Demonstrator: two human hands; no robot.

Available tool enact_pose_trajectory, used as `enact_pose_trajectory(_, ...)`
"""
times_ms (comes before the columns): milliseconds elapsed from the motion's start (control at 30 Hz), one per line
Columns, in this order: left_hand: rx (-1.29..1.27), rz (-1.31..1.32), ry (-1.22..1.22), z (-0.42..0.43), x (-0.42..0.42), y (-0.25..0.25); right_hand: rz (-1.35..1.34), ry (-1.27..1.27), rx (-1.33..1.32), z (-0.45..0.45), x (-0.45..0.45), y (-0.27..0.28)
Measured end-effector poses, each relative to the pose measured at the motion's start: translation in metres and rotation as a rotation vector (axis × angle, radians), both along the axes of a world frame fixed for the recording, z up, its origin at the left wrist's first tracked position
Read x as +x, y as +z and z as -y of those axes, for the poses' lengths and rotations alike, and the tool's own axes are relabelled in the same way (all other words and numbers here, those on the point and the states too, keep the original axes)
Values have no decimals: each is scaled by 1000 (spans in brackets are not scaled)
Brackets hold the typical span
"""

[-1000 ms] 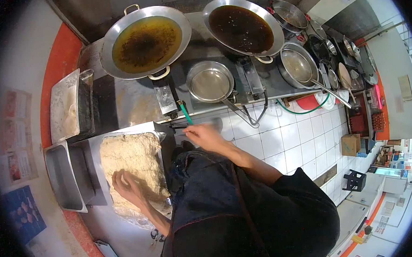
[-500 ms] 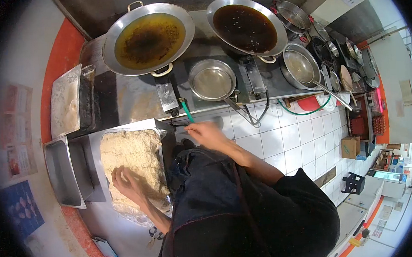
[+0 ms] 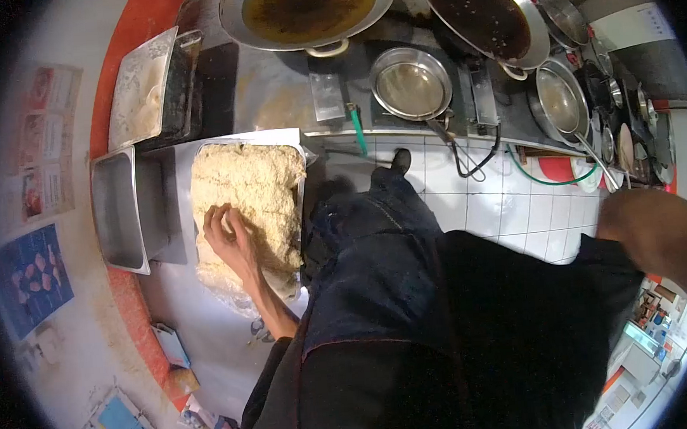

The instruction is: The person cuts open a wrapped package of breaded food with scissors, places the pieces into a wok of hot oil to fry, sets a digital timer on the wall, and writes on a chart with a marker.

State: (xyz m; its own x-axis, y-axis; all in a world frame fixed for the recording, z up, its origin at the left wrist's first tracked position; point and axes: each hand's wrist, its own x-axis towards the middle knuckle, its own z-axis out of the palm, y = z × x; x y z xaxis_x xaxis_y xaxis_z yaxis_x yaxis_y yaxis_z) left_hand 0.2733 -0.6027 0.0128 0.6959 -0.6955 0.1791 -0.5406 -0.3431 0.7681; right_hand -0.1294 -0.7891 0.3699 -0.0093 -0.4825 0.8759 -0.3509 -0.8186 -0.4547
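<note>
My left hand (image 3: 232, 237) rests on a pale yellow, crumb-covered mass (image 3: 252, 176) that looks like breaded pieces packed together. Its fingers are bent with gaps between them, and I make out nothing held in them. The mass heaps up in a metal tray (image 3: 303, 192), whose rim shows along the right side. Clear plastic wrap (image 3: 239, 299) bunches at the near end. On the right, my bent right arm (image 3: 655, 233) is raised and blurred; the hand itself is out of view.
An empty deep steel pan (image 3: 118, 211) stands left of the tray. Behind are a floury container (image 3: 139, 89), two woks of oil (image 3: 327, 40) (image 3: 540, 45) and a strainer over a bowl (image 3: 411, 87) on the stove counter. A green hose (image 3: 357, 128) hangs at its edge.
My right hand has left the counter's front edge and gone out of view as the arm lifted to the right. The left fingers have curled more on the crumbs. The view has shifted.
</note>
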Motion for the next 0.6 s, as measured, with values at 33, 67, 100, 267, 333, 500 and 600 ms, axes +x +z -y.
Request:
enact_pose_trajectory(33,5,-6,-4,-2,2,-2,-3,-5,-34,-5,-4,10)
enact_pose_trajectory(67,14,3,-6,-3,1,0,-1,-9,-44,-6,-8,15)
enact_pose_trajectory(100,30,-15,11,-1,-4,5,-7,-34,-46,-9,-12,19)
enact_pose_trajectory(267,20,-86,36,2,-6,8,-56,-142,36,-6,-25,10)
enact_pose_trajectory(333,55,-54,64,-9,-7,12,-66,-180,78,-3,-28,2)
enact_pose_trajectory(500,32,2,106,1,2,4,-18,-169,44,-16,-22,-6)
enact_pose_trajectory(600,46,100,97,-6,5,9,9,-92,18,-12,-1,1)
